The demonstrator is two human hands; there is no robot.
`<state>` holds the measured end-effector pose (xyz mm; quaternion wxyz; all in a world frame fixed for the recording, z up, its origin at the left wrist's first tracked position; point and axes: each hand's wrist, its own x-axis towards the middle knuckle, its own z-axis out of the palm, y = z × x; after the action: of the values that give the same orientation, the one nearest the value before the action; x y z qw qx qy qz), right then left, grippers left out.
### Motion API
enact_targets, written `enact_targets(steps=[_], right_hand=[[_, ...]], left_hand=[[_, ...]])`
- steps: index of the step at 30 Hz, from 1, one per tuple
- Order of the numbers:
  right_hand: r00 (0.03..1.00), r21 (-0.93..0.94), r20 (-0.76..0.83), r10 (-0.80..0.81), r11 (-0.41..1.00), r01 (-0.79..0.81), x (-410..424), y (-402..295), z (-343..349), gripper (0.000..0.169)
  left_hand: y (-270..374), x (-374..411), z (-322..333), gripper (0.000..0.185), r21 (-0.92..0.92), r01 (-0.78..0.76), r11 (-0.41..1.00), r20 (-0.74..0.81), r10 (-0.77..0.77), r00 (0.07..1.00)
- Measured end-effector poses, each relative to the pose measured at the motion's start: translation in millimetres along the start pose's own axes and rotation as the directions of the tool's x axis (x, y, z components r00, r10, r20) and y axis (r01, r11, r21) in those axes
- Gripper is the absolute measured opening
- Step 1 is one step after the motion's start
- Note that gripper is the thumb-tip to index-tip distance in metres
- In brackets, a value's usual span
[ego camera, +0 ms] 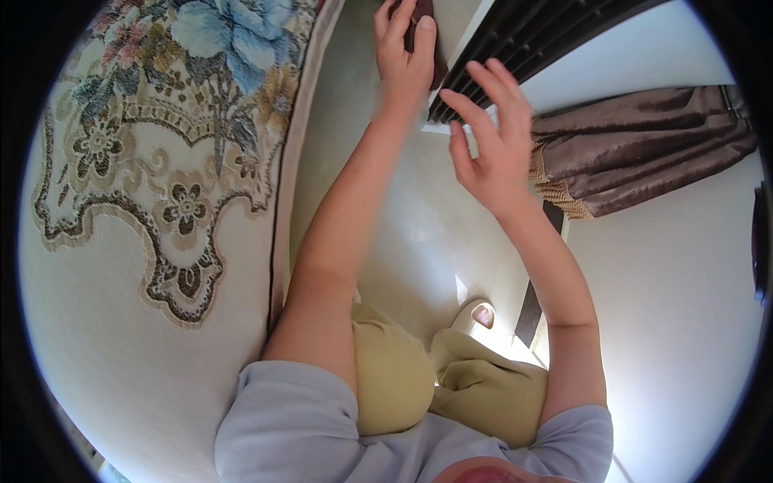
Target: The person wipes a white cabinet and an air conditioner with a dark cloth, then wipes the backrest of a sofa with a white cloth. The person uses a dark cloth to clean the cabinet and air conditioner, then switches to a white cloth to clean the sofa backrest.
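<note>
At the top centre, my left hand (406, 51) is on a dark reddish-brown object (439, 71), its thumb and fingers on either side of part of it. The frame's upper edge cuts this object off, so its kind cannot be told. Lower and to the right, my right hand (498, 136) is raised with its fingers apart and nothing in it. Its fingertips overlap the view of a dark slatted panel (519, 42); whether they touch it cannot be told.
A padded cream surface with a floral, scroll-edged cover (184, 208) fills the left side. A brown curtain with beige fringe (640, 145) hangs at the right against a pale wall (652, 290). Below lie the smooth floor (416, 241) and a light slipper (468, 317).
</note>
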<state>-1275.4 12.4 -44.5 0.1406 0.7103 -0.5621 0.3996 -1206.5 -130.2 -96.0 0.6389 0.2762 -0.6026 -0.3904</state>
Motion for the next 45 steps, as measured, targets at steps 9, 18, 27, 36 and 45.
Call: enact_targets(steps=[9, 18, 27, 36, 45], right_hand=[[0.990, -0.167, -0.114, -0.085, 0.984, 0.065, 35, 2, -9, 0.036], [0.969, -0.210, -0.193, -0.155, 0.971, 0.113, 75, -8, -26, 0.036], [0.993, -0.227, -0.093, -0.075, 0.973, 0.052, 73, -4, -28, 0.030], [0.989, -0.187, -0.109, -0.103, 0.979, 0.081, 81, -13, -43, 0.030], [0.890, -0.397, -0.123, -0.438, 0.844, 0.361, 181, -19, -76, 0.031]], left_hand=[[-131, -57, -4, 0.026, 0.405, 0.563, 0.720, -0.055, -0.596, 0.801], [-60, 190, 46, 0.040, 0.095, 0.063, 0.993, -0.186, -0.044, 0.982], [-126, 116, 34, 0.042, 0.217, 0.553, 0.804, -0.193, -0.520, 0.832], [50, 68, 43, 0.032, -0.007, -0.044, 0.999, -0.266, 0.040, 0.963], [-44, 126, 47, 0.035, 0.040, 0.272, 0.961, -0.293, -0.249, 0.923]])
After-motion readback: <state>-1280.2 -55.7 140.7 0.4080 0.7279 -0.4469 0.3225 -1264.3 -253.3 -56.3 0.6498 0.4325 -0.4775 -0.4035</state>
